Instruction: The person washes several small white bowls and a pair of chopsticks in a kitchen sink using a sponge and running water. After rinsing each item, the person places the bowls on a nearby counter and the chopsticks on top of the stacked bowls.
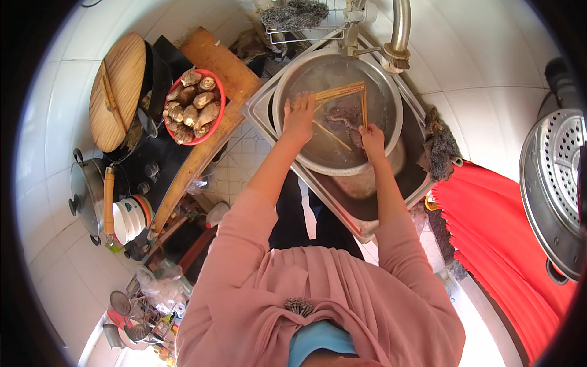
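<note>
A large metal basin (398, 108) of cloudy water sits over the sink (364, 227). My left hand (300, 117) lies at the near ends of a bundle of wooden chopsticks (341, 91) above the water; its palm side is hidden. My right hand (372, 140) holds the lower end of one or more chopsticks (365, 110) that stand roughly at a right angle to the bundle. Between the hands a dark, wet cloth (345, 113) lies in the water. A loose chopstick (335, 137) lies slantwise near it.
The tap (351, 41) and a metal pipe (401, 27) rise behind the basin. A red bowl of taro-like tubers (222, 108) stands at the left near a wok with a wooden lid (114, 91). Steel wool (442, 151) hangs at the sink's right corner, by a red curtain (495, 220).
</note>
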The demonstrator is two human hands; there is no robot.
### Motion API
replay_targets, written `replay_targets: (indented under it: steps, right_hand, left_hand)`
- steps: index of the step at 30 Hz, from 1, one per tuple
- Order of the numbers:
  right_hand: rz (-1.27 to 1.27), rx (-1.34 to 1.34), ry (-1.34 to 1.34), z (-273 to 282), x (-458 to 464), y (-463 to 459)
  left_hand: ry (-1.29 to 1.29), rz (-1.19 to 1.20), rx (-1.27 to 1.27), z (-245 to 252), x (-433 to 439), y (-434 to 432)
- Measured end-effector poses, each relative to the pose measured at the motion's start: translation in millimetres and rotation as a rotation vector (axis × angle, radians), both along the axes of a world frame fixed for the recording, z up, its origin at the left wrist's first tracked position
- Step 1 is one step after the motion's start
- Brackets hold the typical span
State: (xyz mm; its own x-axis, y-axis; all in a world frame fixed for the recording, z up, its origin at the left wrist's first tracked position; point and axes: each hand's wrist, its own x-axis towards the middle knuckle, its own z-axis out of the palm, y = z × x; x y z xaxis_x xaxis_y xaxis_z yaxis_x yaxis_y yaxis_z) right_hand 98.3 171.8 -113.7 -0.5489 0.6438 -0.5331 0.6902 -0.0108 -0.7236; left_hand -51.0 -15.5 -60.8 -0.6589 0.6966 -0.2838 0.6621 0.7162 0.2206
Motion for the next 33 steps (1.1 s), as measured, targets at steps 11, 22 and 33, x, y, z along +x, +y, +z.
replay_targets:
  steps: [11, 22, 33]
  right_hand:
    - [-0.117, 0.198, 0.284, 32, -9, -25]
    - [0.015, 0.212, 0.055, -10, -24, 1]
    - [-0.107, 0.028, 0.175, 37, -3, -51]
  left_hand:
    - [-0.321, 0.107, -0.116, -21, -14, 22]
    - [-0.827, 0.385, 0.146, 44, -26, -22]
    - [-1.185, 0.788, 0.583, -13, 9, 14]
